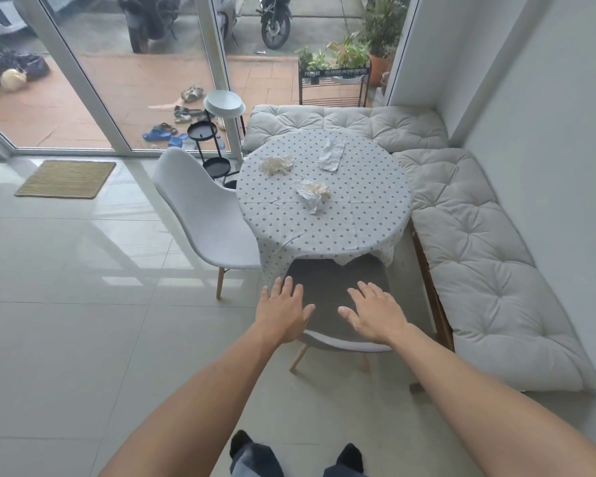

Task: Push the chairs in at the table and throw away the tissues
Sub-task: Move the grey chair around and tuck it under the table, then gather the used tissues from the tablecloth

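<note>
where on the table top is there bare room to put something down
The near half of the table is bare, from the closest tissue to the edge by the grey chair. The right side by the bench cushion is free too. The far left is crowded: two more tissues.

A round table (pixel 324 215) is covered by a dotted cloth (pixel 358 201). Three crumpled tissues (pixel 276 164) (pixel 331 153) (pixel 312 193) are spread apart on it.

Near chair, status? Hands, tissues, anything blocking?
Left hand and right hand open, over near chair back. Seat partly under table. Three tissues on top. Nothing blocking.
</note>
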`<state>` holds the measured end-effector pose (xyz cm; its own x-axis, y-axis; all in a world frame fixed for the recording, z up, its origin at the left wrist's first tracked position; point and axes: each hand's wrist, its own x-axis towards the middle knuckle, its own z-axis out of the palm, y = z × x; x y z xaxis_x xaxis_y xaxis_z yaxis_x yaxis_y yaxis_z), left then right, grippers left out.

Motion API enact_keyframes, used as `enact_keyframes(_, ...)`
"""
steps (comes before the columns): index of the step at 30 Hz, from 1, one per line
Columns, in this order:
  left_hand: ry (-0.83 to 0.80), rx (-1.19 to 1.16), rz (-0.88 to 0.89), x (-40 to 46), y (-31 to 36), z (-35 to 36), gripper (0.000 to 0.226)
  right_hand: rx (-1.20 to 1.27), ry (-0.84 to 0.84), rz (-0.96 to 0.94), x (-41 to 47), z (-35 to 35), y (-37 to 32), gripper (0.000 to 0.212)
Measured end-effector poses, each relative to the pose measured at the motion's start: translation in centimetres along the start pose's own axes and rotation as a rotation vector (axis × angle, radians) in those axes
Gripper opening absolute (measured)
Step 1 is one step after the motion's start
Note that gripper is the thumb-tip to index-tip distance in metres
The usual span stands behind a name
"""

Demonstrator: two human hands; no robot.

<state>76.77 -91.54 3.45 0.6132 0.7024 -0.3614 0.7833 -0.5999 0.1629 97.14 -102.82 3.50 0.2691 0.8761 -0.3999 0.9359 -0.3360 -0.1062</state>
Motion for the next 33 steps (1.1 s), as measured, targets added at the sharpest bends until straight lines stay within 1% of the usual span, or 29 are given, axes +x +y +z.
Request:
enact_keyframes(5,0.022,-0.017,0.034,0.8,-6.6,-3.5,0.072,0.005,0.048,0.042,2.9,-2.4,-5.5,0.073)
enact_keyframes(9,0.063,0.030,0.058,2.4,-11.9,-6.6,0.071,0.065,0.117,0.062,5.9,-4.8,-9.8,0.073)
enact_keyframes(14,0.086,0.037,0.065,6.2,-16.3,-9.1,0.071,0.157,0.182,0.067,9.7,-7.4,-12.7,0.072)
enact_keyframes(22,0.079,0.019,0.081,14.9,-19.0,-12.4,0.072,0.143,0.194,0.111,19.9,-11.9,-11.0,0.074)
enact_keyframes(28,0.064,0.003,0.061,22.4,-20.2,-15.7,0.068,0.164,0.147,0.118,27.4,-14.5,-9.1,0.073)
enact_keyframes(33,0.009,0.001,0.082,29.6,-20.2,-17.5,0.067,0.225,0.119,0.136,32.3,-15.4,-7.5,0.072)
